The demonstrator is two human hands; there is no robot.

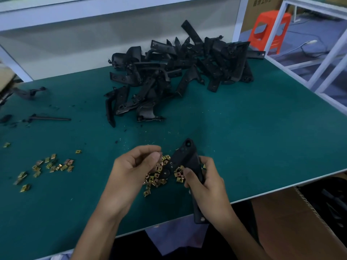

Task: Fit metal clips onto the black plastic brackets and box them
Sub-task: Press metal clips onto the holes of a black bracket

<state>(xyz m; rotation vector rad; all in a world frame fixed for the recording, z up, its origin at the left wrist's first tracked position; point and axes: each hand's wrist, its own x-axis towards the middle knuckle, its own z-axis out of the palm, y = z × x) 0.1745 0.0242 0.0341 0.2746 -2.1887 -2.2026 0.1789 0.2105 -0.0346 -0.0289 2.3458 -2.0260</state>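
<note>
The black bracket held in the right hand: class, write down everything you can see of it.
The black bracket is a long, flat arm of matt black plastic with a rounded top end that has a round hole. A second hole shows at its bottom end, past the table edge. It tilts up and away from the person. The right hand grips its middle; the left hand is close but apart. It hangs above a heap of brass-coloured clips.

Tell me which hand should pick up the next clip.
Probably the left hand: its fingertips hover right over the clip pile, while the right hand is gripping the bracket.
</note>
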